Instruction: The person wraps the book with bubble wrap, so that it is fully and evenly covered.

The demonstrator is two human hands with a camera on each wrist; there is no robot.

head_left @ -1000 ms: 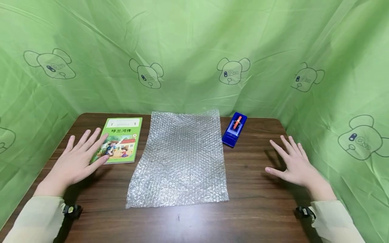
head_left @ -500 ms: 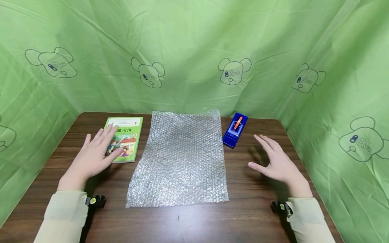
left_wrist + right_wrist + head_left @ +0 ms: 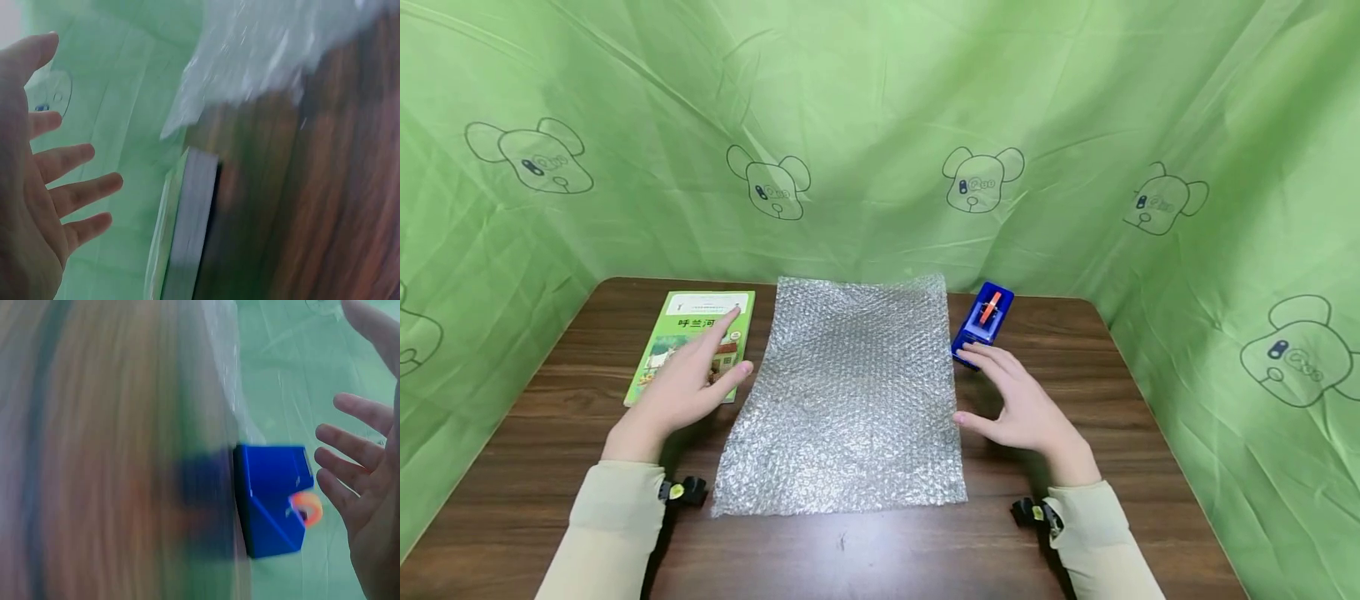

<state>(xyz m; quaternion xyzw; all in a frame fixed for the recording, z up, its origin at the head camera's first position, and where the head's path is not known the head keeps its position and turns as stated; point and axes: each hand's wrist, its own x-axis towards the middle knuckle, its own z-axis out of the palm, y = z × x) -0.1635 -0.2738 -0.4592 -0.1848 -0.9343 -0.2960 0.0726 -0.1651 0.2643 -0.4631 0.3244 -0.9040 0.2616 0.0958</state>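
A sheet of clear bubble wrap (image 3: 850, 392) lies flat on the dark wooden table (image 3: 790, 558). My left hand (image 3: 681, 383) hovers over a green book (image 3: 658, 333) with a picture cover, left of the wrap; fingers and thumb are spread and hold nothing. In the left wrist view that hand (image 3: 37, 187) is apart from the book's page edge (image 3: 194, 219). To the right of the wrap stands a blue tape dispenser (image 3: 992, 308) with an orange roll. My right hand (image 3: 1018, 400), its fingers extended, covers the dispenser's near end in the head view. The right wrist view shows a gap between hand (image 3: 369, 450) and dispenser (image 3: 275, 487).
Green cloth (image 3: 865, 117) printed with bear heads hangs behind the table and along both sides. Black straps (image 3: 685, 492) with small devices are on both wrists. The table's back edge runs just beyond the book, wrap and dispenser.
Both hands have moved inward, the left one rightward across the book and the right one leftward to the dispenser and the wrap's right edge. Book, wrap and dispenser stay put.
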